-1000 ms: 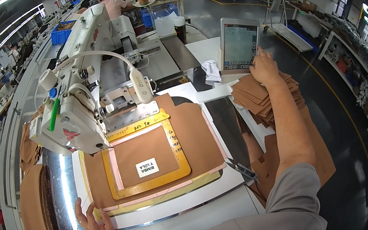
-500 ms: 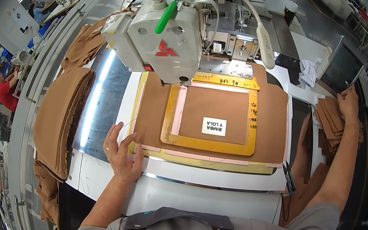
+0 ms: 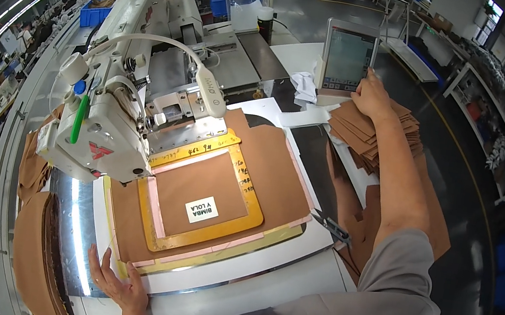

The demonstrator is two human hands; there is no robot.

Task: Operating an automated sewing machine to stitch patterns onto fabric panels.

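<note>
Brown fabric panel (image 3: 283, 176) lies just beyond the left grip (image 3: 123, 284), whose fingers spread, empty, by its near corner, perhaps to steady it. Farther from that grip, a yellow frame (image 3: 212, 236) rests on the panel, seemingly keeping it flat by the sewing head (image 3: 102, 139). Farthest, the right grip (image 3: 374, 99), loose and apparently empty, points a forefinger at the screen (image 3: 350, 54) just ahead; whether it presses, I can't tell.

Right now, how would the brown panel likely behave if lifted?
The panel would probably bend, since it looks thin and broad. Its middle would likely resist, as the yellow frame appears to lie over it.
</note>
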